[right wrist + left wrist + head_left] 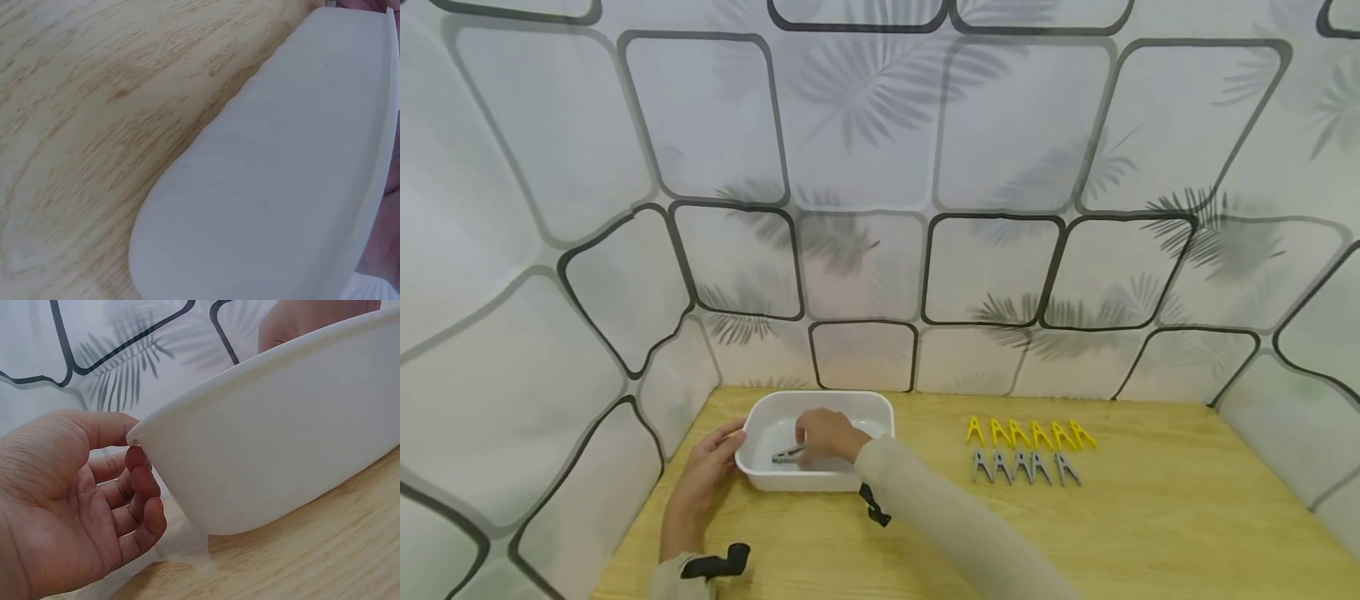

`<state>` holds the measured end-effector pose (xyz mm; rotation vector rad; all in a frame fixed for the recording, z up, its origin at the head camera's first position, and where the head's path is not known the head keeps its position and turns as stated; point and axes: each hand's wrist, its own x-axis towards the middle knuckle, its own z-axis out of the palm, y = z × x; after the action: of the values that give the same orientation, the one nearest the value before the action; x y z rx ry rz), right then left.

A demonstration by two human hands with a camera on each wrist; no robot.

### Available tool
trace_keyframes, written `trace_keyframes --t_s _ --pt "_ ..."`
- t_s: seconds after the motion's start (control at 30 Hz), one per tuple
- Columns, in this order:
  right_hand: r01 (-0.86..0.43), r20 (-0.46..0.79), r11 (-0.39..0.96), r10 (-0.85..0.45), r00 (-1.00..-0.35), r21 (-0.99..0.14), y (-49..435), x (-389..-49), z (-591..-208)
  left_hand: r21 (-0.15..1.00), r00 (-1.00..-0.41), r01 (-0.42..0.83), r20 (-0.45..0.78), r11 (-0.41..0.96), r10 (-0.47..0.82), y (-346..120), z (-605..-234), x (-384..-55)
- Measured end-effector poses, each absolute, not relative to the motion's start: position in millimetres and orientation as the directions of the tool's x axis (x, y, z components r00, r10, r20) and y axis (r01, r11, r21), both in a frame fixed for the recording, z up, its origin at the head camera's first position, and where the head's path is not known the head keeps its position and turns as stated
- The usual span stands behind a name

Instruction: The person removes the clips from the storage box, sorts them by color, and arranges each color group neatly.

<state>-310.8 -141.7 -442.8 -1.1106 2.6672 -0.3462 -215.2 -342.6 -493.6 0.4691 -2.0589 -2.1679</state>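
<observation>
At the left of the table stands a white plastic basin (pixel 850 481). My left hand (pixel 703 471) pinches its left rim, thumb over the edge and fingers curled beneath it, as the left wrist view shows closely. Inside the basin, my right hand (pixel 826 435) reaches down with bent fingers and grips a grey clothespin (pixel 785 456) low near the floor of the basin. One end of that clothespin sticks out to the left of the fingers; the rest is hidden by the hand. In the right wrist view the basin's outer wall (pixel 250 169) covers most of the fingers.
Right of the basin, several yellow clothespins (pixel 1038 434) lie in a row on the wooden table (pixel 940 517). Several grey clothespins (pixel 1022 466) form a second row just in front. A patterned curtain (pixel 865 267) surrounds the table at the back and sides.
</observation>
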Motion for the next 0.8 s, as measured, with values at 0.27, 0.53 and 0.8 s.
trace_keyframes --t_s 0.27,0.53,0.8 --pt "-0.691 -0.131 0.677 -0.732 -0.669 -0.255 -140.8 -307.2 -438.2 0.987 -0.947 -0.133 -0.154 -0.092 -0.283 -342.6 -492.5 -215.7" --pt "-0.699 -0.127 0.689 -0.724 -0.678 -0.191 -131.2 -306.5 -430.4 0.988 -0.943 -0.142 -0.156 -0.067 -0.295 -343.0 -492.9 -215.0" --pt "-0.71 -0.134 0.693 -0.721 -0.68 -0.126 -120.8 -312.0 -424.6 0.991 -0.948 -0.123 -0.13 -0.044 -0.29 -341.2 -493.4 -212.9"
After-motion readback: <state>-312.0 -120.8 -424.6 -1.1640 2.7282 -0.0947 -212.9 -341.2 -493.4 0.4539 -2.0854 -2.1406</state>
